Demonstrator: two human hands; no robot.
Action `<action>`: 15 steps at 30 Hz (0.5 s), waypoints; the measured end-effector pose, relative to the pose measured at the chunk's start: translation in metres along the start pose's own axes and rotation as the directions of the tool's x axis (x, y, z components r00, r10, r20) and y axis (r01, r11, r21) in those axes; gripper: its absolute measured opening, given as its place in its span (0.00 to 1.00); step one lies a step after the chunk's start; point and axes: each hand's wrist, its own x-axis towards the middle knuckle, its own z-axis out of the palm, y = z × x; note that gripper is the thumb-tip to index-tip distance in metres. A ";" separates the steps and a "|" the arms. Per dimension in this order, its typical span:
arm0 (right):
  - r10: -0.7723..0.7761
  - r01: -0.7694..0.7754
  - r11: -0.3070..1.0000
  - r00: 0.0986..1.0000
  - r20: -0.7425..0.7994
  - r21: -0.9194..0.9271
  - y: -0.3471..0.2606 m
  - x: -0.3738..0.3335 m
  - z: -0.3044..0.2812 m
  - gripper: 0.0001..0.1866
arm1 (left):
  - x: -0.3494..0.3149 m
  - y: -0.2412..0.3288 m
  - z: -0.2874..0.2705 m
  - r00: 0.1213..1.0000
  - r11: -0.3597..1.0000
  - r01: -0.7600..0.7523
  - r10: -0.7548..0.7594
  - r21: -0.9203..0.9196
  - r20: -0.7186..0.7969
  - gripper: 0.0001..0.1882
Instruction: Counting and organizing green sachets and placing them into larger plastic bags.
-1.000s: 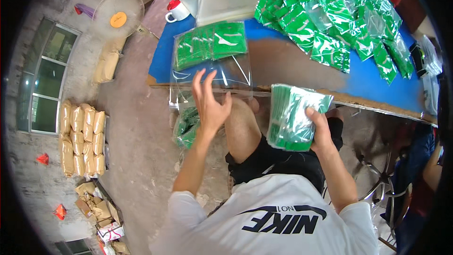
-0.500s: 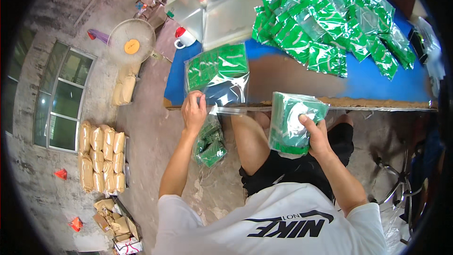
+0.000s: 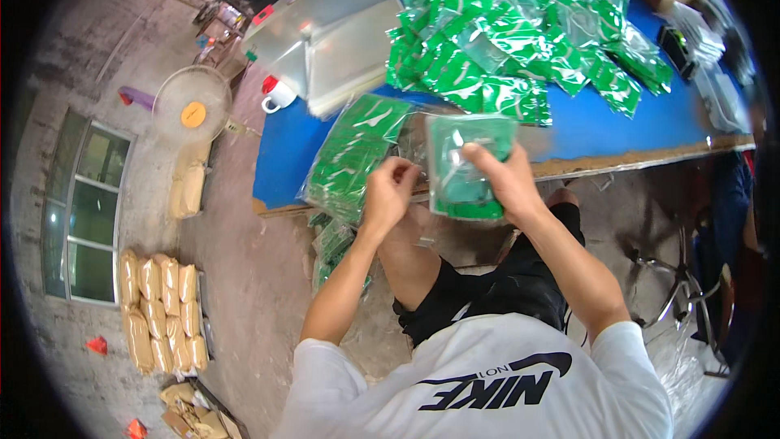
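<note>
My right hand (image 3: 510, 183) grips a stack of flat green packets in clear film (image 3: 465, 171), its thumb pressed on top. The stack is held above the table's front edge. To its left, my left hand (image 3: 392, 191) is closed in a pinch at the mouth side of a large clear plastic bag (image 3: 355, 150). Rows of green packets fill much of that bag, which lies slanted over the table edge. The bag's mouth is close to the stack; glare and blur hide whether they touch. A big heap of similar green packets (image 3: 512, 41) covers the far part of the table.
The blue table (image 3: 280, 150) has a worn wooden front edge. A metal tray (image 3: 349, 41) and a white mug with a red top (image 3: 278, 96) stand at its far left. More bagged green packets (image 3: 331, 248) hang or lie below the edge. A fan (image 3: 192, 110) stands left; a chair base (image 3: 674, 276) stands right.
My left hand has moved right, turning the bag to a slant. The stack in my right hand has come up and left, nearer the bag's mouth. The whole view has shifted.
</note>
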 end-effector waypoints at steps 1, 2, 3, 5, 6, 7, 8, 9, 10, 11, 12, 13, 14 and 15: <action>0.080 -0.079 0.997 0.996 0.039 -0.023 0.005 0.003 0.003 0.24 | 0.001 -0.007 0.002 0.992 0.982 0.038 -0.059 -0.186 -0.111 0.04; 0.076 -0.076 0.997 0.997 0.018 -0.021 0.012 0.005 0.003 0.24 | 0.001 -0.004 -0.003 0.987 0.983 0.003 -0.033 -0.182 -0.157 0.04; 0.170 -0.170 0.985 0.983 0.073 -0.007 0.020 0.007 0.004 0.22 | 0.002 0.001 -0.010 0.978 0.984 -0.028 -0.009 -0.175 -0.207 0.03; 0.265 -0.267 0.964 0.956 0.129 0.001 0.022 0.008 0.011 0.21 | 0.005 0.007 -0.020 0.966 0.988 -0.090 0.056 -0.127 -0.252 0.04; 0.408 -0.404 0.913 0.891 0.201 -0.061 0.017 0.008 0.016 0.21 | 0.006 0.021 -0.024 0.962 0.989 -0.120 0.094 -0.088 -0.255 0.04; 0.542 -0.526 0.840 0.799 0.262 -0.133 0.015 0.008 0.019 0.20 | 0.006 0.033 -0.026 0.964 0.989 -0.115 0.088 -0.092 -0.251 0.04; 0.551 -0.553 0.827 0.759 0.348 -0.103 0.024 0.010 0.020 0.20 | 0.006 0.046 -0.029 0.953 0.980 -0.198 0.191 -0.002 -0.237 0.04; 0.553 -0.555 0.825 0.757 0.348 -0.103 0.031 0.015 0.022 0.20 | 0.007 0.055 -0.034 0.933 0.957 -0.276 0.289 0.090 -0.215 0.03; 0.546 -0.575 0.818 0.770 0.331 -0.012 0.034 0.023 0.023 0.20 | 0.009 0.063 -0.036 0.906 0.931 -0.343 0.363 0.121 -0.218 0.03; 0.542 -0.590 0.804 0.779 0.316 0.074 0.033 0.031 0.027 0.19 | 0.009 0.065 -0.039 0.908 0.934 -0.337 0.357 0.123 -0.221 0.03; 0.576 -0.633 0.742 0.770 0.275 0.222 0.032 0.039 0.030 0.19 | 0.010 0.066 -0.041 0.901 0.919 -0.351 0.383 0.178 -0.204 0.03; 0.561 -0.613 0.753 0.788 0.255 0.239 0.031 0.043 0.032 0.19 | 0.011 0.067 -0.044 0.894 0.902 -0.365 0.409 0.231 -0.184 0.04; 0.561 -0.640 0.750 0.750 0.351 0.167 0.033 0.040 0.037 0.20 | 0.011 0.069 -0.047 0.897 0.892 -0.367 0.415 0.264 -0.155 0.04; 0.560 -0.657 0.748 0.701 0.442 0.093 0.036 0.038 0.042 0.20 | 0.010 0.068 -0.049 0.900 0.894 -0.362 0.409 0.265 -0.153 0.04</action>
